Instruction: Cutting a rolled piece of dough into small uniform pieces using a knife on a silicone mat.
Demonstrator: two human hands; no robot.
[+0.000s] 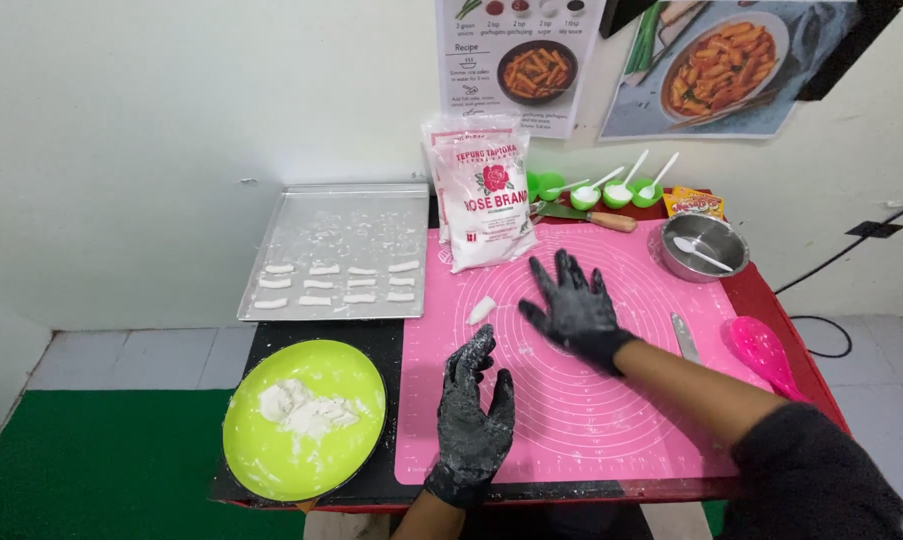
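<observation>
Dough, judging by its look, handles soft, light and a little sticky; it is best lifted gently at its middle so it keeps its shape. The small white dough log point(481, 310) is stubby, pale and floury, lying on the pink silicone mat point(591, 420) just beyond the left hand point(474, 415). Both black-gloved hands are spread, holding nothing; the right hand point(574, 310) presses flat on the mat.

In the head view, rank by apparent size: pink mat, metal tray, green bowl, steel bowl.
1. pink mat
2. metal tray
3. green bowl, though it sits nearer the camera than the tray
4. steel bowl
</observation>
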